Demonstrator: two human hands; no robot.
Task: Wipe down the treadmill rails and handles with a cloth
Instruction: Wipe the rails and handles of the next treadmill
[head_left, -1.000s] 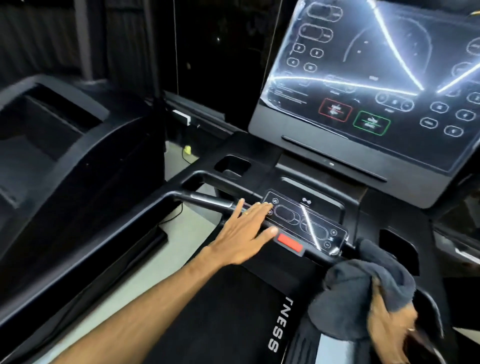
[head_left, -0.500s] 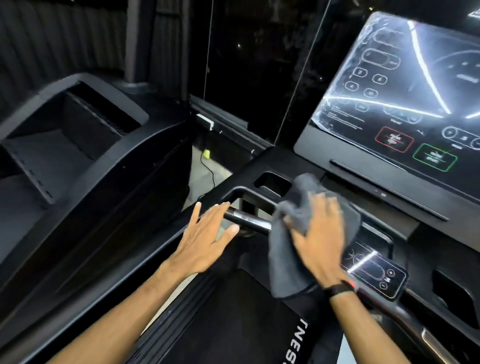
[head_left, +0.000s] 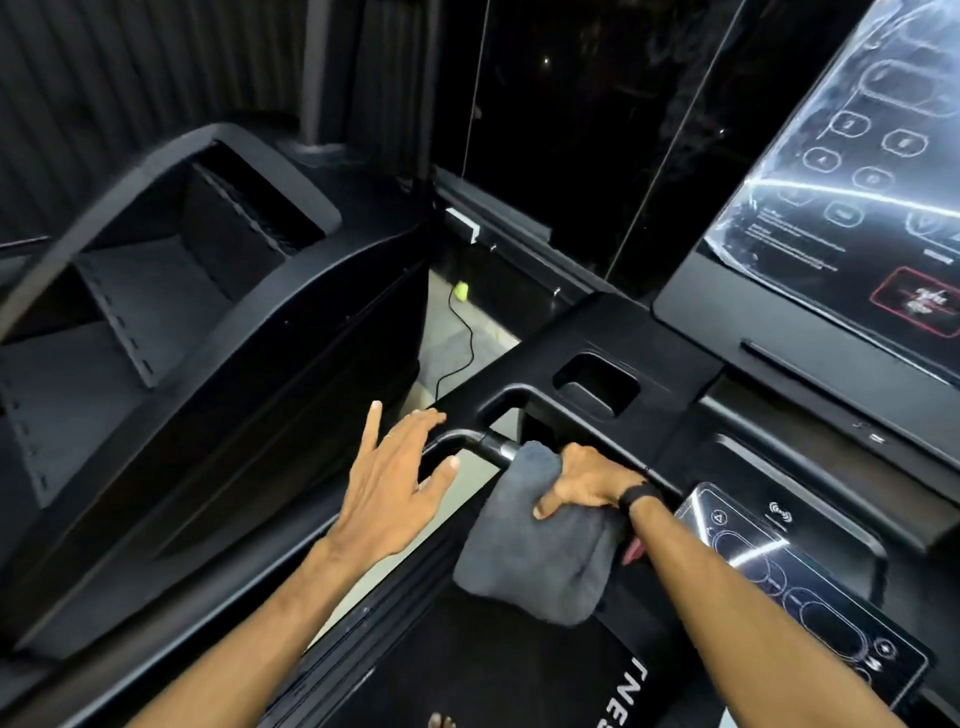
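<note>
- Head view: I see my right hand (head_left: 587, 483) at about four o'clock from frame centre, fingers curled over the grey cloth (head_left: 540, 551) and clamping it round the treadmill's front handle bar (head_left: 470, 439).
- The thumb lies along the near side of the cloth, pointing toward nine o'clock; the cloth's loose bulk hangs below the bar toward six o'clock, over the black belt (head_left: 467, 670).
- A black wristband (head_left: 640, 496) sits on that wrist, just at three o'clock of the hand.
- My left hand (head_left: 395, 483) is at roughly seven o'clock from centre, fingers straight and spread, gripping nothing. Its fingertips reach the bend of the bar and the black frame edge there; I cannot tell whether they touch or hover just above.
- The bare shiny part of the bar shows between the two hands, just at ten o'clock of the cloth.
- At three to four o'clock of the right hand lies the small control panel (head_left: 779, 571) under glossy film, close beside my forearm.
- At one to two o'clock is the big console screen (head_left: 852, 171), also film-covered, with bright light streaks reflected on it.
- A rectangular cup recess (head_left: 597, 384) sits in the console at twelve o'clock of the right hand.
- At nine to ten o'clock stands a neighbouring black machine (head_left: 171, 322), well apart from the hands.
- On the pale floor between the machines, at eleven o'clock of the left hand, a thin black cable (head_left: 462, 338) runs up to a small yellow-green object (head_left: 461, 291).
</note>
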